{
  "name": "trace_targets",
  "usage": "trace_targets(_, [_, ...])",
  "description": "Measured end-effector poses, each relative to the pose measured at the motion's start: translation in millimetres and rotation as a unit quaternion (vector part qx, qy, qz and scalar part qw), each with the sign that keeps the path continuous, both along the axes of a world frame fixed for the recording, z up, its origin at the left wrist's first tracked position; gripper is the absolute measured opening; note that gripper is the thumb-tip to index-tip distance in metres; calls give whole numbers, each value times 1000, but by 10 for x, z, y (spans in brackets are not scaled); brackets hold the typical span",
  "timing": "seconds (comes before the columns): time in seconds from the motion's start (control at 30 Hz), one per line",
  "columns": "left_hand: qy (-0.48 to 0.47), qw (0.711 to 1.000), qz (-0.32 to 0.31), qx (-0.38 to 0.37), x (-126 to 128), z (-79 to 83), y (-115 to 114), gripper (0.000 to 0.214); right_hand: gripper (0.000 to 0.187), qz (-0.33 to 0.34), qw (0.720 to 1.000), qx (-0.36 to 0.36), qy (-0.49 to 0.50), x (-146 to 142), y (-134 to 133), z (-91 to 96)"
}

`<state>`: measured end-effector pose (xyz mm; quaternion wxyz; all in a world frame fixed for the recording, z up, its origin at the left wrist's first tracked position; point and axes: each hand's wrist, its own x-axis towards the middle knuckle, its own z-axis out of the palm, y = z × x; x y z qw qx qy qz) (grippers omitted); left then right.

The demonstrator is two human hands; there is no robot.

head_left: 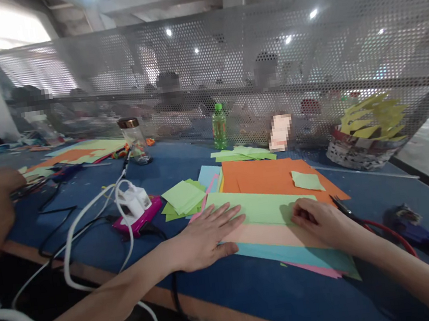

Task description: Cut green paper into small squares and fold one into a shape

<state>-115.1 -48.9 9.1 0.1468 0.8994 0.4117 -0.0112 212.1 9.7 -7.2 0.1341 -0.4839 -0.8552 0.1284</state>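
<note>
Light-green paper (264, 209) lies atop stacked coloured sheets (285, 252) on the table (264, 296), apparently being flattened: the left hand (208, 235) rests, fingers splayed, the right hand (320, 217) curls its fingers, any grip unclear, and the next move seemingly calls for steady pressure.

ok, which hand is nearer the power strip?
Left. The left hand lies on the green sheet, right of the power strip; the right hand is farther right, at the sheet's right end.
</note>
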Motion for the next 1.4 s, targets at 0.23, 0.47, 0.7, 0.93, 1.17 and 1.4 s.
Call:
trace_targets(0.23, [-7,998,22,62,-147,-24,-130,62,12,-7,1000,-6,4,17,-41,61])
trace_targets(0.47, [-9,994,42,100,-168,-20,-217,61,10,-31,999,-18,-22,34,-47,104])
trace_targets(0.7, [7,990,100,103,276,-67,-243,83,53,-133,986,5,-103,-352,-133,215])
trace_targets(0.93, [17,986,124,112,547,-159,-241,87,69,-156,974,12,-161,-754,-201,282])
trace_targets(1.17, [5,986,125,108,481,-171,-229,82,57,-158,973,-10,-170,-458,-159,300])
trace_targets(1.4, [-10,979,120,167,212,-312,-235,77,43,-164,969,-41,-178,-47,-89,311])
